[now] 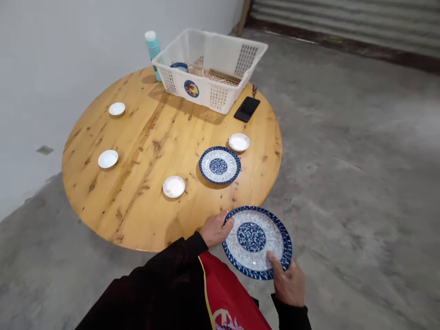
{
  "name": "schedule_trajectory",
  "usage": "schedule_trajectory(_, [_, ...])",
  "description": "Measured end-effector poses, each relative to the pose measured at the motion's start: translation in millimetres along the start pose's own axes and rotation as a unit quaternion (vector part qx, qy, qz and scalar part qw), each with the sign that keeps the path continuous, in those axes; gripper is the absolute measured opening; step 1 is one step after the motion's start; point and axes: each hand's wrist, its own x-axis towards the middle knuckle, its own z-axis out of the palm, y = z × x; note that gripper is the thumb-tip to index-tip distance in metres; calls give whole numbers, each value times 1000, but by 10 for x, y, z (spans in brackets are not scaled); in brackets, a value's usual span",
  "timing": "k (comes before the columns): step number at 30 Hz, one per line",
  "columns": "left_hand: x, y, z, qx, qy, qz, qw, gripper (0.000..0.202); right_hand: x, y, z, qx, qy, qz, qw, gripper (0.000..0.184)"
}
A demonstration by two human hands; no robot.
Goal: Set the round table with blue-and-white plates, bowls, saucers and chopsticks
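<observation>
I hold a blue-and-white patterned plate [256, 240] in front of me, just off the near edge of the round wooden table [137, 201]. My left hand [216, 229] grips the plate's left rim, fingers closed on it. My right hand [288, 280] grips its near right rim, thumb lying on top. A second, matching plate [219, 165] lies flat on the table just beyond. Several small white saucers are spread over the tabletop: one [239, 142] beside that plate, one [173, 186] near the front, two [107, 158] at the left.
A white plastic basket [220, 96] stands at the table's far side with a blue-rimmed dish [179, 67] inside. A teal bottle [153, 48] stands behind it, by the white wall. A black phone [246, 108] lies beside the basket. Bare concrete floor lies to the right.
</observation>
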Motion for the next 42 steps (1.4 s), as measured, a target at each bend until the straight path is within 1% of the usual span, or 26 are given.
schedule_trajectory(3, [184,3,-158,-4,49,-7,999,24,450,-256,28,15,-27,8,999,62])
schedule_trajectory(5, [291,-1,-268,1,82,-11,997,23,709,-457,45,33,-42,-1,999,59])
schedule_trajectory(9, [504,20,-498,-8,151,-31,988,21,1191,-829,107,51,-75,-55,994,51])
schedule_trajectory(14, [796,90,-735,-9,230,-94,969,19,1802,-1170,280,56,-115,-114,985,51])
schedule_trajectory(18, [999,136,-844,-6,263,-155,952,18,2241,-1365,441,49,-179,-151,971,51])
schedule_trajectory(23, [1169,167,-885,0,274,-242,931,22,2661,-1499,597,-6,-265,-192,945,47])
schedule_trajectory(26, [1242,177,-869,15,269,-277,922,25,2857,-1532,672,-60,-288,-235,926,41])
schedule_trajectory(29, [1294,191,-843,24,265,-309,913,27,2995,-1563,738,-128,-292,-285,904,38])
schedule_trajectory(34, [1322,220,-841,33,259,-352,899,26,3073,-1629,806,-214,-297,-365,856,41])
schedule_trajectory(36, [1316,225,-859,41,260,-365,893,25,3063,-1658,816,-253,-304,-379,837,42])
schedule_trajectory(38, [1309,222,-879,49,259,-370,891,24,3043,-1690,817,-297,-312,-378,820,43])
schedule_trajectory(42, [1308,205,-905,58,253,-369,892,25,3009,-1758,803,-351,-313,-378,797,47])
